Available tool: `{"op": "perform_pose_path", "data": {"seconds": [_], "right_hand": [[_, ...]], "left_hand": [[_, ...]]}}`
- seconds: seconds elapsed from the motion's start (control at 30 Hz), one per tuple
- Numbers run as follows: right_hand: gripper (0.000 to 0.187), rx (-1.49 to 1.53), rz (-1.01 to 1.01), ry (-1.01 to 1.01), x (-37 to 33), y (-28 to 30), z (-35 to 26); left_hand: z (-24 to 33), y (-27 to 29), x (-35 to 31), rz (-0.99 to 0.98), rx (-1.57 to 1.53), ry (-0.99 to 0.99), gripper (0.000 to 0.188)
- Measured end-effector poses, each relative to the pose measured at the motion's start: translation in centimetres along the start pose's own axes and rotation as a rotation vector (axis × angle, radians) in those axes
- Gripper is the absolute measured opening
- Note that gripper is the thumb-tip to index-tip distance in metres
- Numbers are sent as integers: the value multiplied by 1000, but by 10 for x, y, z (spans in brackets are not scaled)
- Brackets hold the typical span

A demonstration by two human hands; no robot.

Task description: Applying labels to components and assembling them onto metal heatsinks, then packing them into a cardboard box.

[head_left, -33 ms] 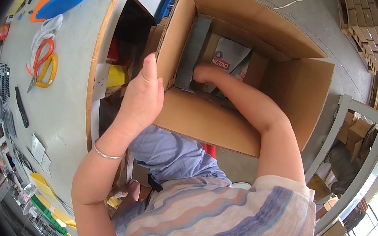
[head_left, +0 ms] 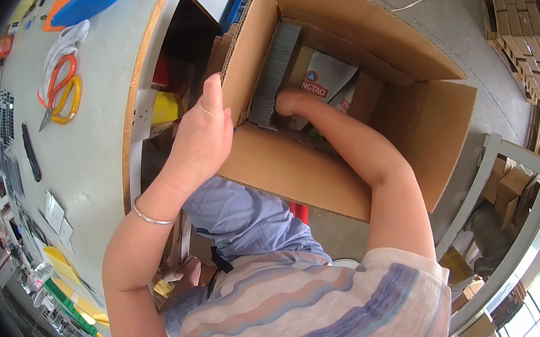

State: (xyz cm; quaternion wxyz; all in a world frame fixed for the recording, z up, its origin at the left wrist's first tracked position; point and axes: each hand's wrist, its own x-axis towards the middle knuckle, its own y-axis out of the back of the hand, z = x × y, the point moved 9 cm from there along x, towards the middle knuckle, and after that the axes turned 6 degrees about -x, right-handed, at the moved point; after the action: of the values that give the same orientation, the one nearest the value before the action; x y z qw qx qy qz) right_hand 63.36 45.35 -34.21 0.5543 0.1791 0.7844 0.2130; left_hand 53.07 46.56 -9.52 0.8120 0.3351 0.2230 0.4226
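From my remote station, in the head view, I take the open brown carton (head_left: 300,165) as landmark. Inside it, along its left wall, stands a grey-green stack (head_left: 274,69) of thin, flat pieces, set edge to edge in a row. The person's right hand (head_left: 288,106) is down in the carton, close against the right side of this stack; its fingers are hidden, so I cannot tell whether that grip is holding a piece. The left hand (head_left: 201,137) is at the carton's near left corner, thumb raised beside the flap edge; its fingers are mostly concealed, and I cannot tell whether that grip has closed on the cardboard.

Markings: within the carton, right of the stack, I record a white printed panel (head_left: 334,72) bearing a red block (head_left: 313,89) with pale capital lettering and a round blue emblem (head_left: 311,76) above it. A second red block (head_left: 344,104) sits partly behind the forearm.

Left of the carton, the worktop (head_left: 97,169) carries red-and-yellow-handled scissors (head_left: 77,100) and a black cutter (head_left: 30,153).
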Motion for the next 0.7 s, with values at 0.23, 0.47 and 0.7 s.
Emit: {"op": "perform_pose_path", "data": {"seconds": [0.23, 0.47, 0.7], "right_hand": [[25, 420, -23, 140, 9, -36, 38], [26, 396, 403, 154, 34, -41, 47], [28, 338, 395, -40, 32, -23, 27]], "left_hand": [[-2, 4, 2, 32, -38, -39, 45], [-2, 4, 3, 11, -64, 2, 46], [-5, 3, 4, 2, -17, 24, 47]]}}
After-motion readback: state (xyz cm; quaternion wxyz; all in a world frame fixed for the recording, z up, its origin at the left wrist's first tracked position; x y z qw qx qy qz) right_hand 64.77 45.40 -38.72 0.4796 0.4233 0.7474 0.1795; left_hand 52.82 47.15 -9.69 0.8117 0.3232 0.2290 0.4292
